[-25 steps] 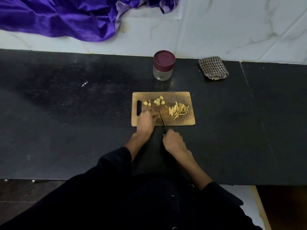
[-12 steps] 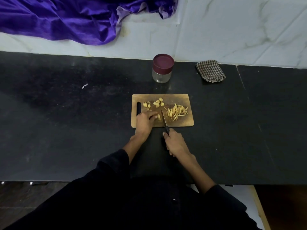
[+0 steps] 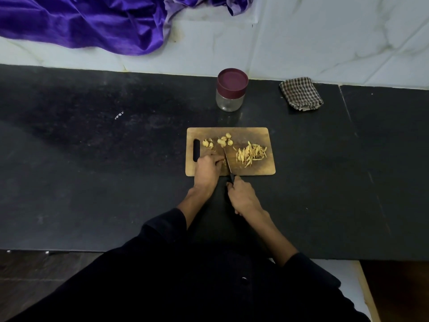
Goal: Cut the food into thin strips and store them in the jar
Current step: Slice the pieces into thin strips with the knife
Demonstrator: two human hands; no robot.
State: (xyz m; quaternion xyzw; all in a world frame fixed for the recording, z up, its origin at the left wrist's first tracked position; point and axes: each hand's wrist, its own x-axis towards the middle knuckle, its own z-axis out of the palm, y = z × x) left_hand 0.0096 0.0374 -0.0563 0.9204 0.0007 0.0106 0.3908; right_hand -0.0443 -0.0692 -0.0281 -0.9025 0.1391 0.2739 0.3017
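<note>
A person in dark sleeves works at a black stone counter (image 3: 92, 159), cutting pale yellow food on a small rectangular wooden cutting board (image 3: 253, 133). The left hand (image 3: 207, 169) curls its fingers down over a piece of food at the board's near left, largely hiding it. The right hand (image 3: 241, 196) grips the dark handle of a narrow-bladed knife (image 3: 227, 162), whose blade lies on the board just right of the left fingers. A heap of thin yellow strips (image 3: 251, 155) sits on the board's right half; uncut yellow chunks (image 3: 220, 141) lie along its far left. Beyond the board stands a clear glass jar with a maroon lid (image 3: 231, 89), closed. A folded checked cloth (image 3: 301, 94) lies to its right, purple satin fabric (image 3: 81, 22) drapes far left.
</note>
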